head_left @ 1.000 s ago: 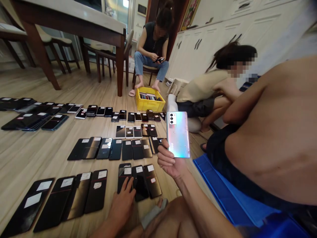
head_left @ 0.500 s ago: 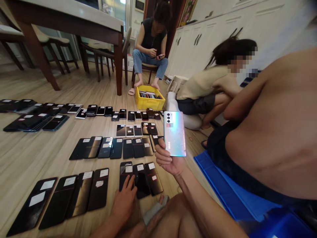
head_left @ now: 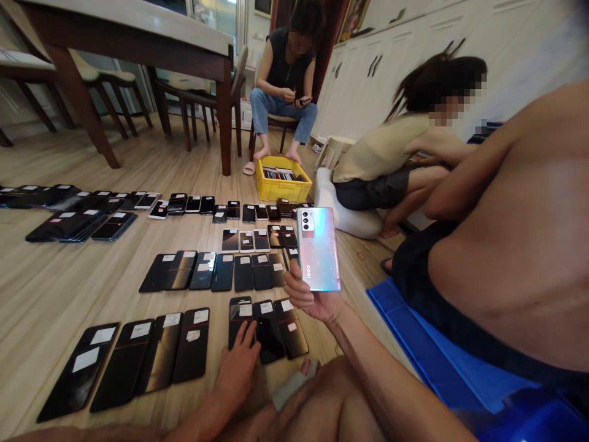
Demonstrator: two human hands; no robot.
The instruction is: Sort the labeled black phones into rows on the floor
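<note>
My right hand is closed around the lower part of a smartphone with a shiny silver, rainbow-tinted back. Its camera block and the "iQOO" lettering face me, and it is held upright above the floor. My left hand rests with fingers spread on the lower part of a dark phone bearing a white label; a second phone edge shows behind it. To its right lie a black phone and a dark phone with a red-bordered sticker. Several large dark phones lie to its left.
Rows of labelled phones cover the wooden floor ahead. A yellow crate packed with phones stands before a seated person. Another person crouches at right, and a bare-backed person sits close beside me near a blue mat.
My right hand has moved the phone slightly left and turned its back a little, so the lettering reads more clearly. My left hand stays on the dark phone. The view has shifted slightly.
</note>
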